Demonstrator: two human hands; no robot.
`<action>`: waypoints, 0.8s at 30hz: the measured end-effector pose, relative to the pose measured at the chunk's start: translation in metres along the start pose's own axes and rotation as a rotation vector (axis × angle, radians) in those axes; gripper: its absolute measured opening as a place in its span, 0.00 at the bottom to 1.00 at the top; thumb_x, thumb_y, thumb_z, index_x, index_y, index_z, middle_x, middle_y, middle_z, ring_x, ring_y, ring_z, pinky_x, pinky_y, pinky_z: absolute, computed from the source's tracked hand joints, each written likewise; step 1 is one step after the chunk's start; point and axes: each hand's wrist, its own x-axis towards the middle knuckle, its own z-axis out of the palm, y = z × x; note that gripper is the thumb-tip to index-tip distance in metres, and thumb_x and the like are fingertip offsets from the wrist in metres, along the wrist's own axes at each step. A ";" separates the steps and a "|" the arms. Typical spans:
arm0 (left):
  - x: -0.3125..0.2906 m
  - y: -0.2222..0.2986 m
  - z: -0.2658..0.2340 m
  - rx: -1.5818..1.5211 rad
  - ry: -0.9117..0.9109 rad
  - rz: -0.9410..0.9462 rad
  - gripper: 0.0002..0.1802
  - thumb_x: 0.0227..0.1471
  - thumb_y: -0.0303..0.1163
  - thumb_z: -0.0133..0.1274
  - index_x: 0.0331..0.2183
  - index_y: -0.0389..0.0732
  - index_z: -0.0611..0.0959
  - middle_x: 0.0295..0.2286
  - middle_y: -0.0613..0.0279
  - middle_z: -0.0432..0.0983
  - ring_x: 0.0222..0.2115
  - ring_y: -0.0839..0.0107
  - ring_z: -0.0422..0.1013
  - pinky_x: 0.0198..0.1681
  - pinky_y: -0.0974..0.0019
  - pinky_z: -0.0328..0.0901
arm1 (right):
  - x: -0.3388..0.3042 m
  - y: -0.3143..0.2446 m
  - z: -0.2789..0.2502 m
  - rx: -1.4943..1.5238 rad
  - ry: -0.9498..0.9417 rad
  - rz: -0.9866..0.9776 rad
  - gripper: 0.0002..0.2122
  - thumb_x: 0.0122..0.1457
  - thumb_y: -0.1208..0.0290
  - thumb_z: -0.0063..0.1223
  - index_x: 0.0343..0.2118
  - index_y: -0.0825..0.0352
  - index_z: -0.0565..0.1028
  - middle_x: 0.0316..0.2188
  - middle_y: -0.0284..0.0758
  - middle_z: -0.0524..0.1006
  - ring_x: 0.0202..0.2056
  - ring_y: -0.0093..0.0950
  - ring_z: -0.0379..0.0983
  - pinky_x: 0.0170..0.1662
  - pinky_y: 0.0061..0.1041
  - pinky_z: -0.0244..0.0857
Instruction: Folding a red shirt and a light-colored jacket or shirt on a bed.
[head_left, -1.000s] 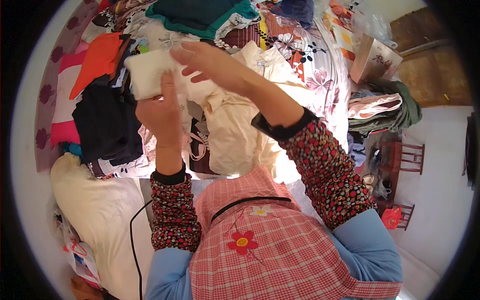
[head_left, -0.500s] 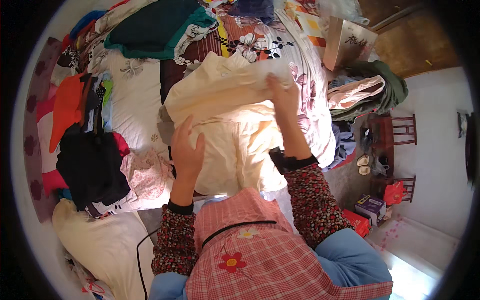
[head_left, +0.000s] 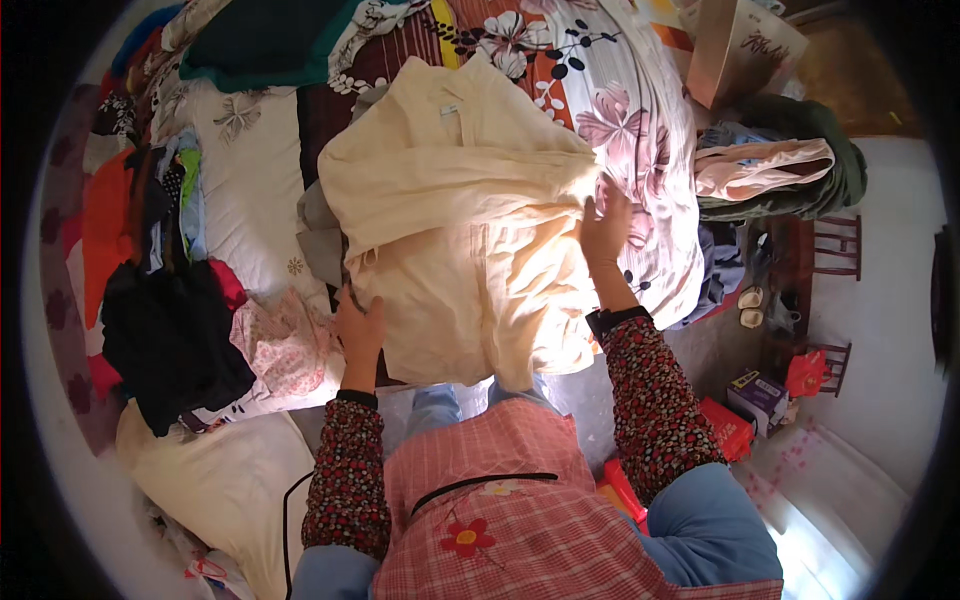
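A cream long-sleeved shirt [head_left: 420, 280] lies spread on the bed in front of me, its collar at the far end. Its sleeves are folded across the chest. By the shirt's lower left edge is my left hand [head_left: 360, 328], thumb and forefinger apart, touching or very close to the cloth. My right hand [head_left: 606, 232] is beside the shirt's right edge, near the folded sleeve, with fingers spread and slightly blurred. Neither hand visibly grips anything. Grey cloth [head_left: 320, 240] shows from under the shirt's left side.
Left on the bed are black clothing [head_left: 170, 345], a pink floral garment [head_left: 275, 345] and an orange garment [head_left: 108, 215]. Dark green cloth [head_left: 265, 45] lies far back. A paper bag [head_left: 745, 55] and a pile with a pink garment [head_left: 765, 170] stand right. A cream cushion [head_left: 215, 475] is near left.
The raised sleeve my right hand held now lies across the shirt, and that hand has let go at the right edge. My left hand has moved down to the lower left edge.
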 end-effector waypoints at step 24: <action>-0.100 -0.079 0.042 -0.428 -0.646 -0.500 0.23 0.38 0.33 0.59 0.39 0.31 0.77 0.35 0.57 0.76 0.35 0.69 0.72 0.40 0.68 0.64 | -0.195 0.118 -0.065 0.285 -0.825 0.812 0.17 0.46 0.65 0.57 0.38 0.68 0.74 0.34 0.38 0.77 0.40 0.27 0.71 0.42 0.26 0.63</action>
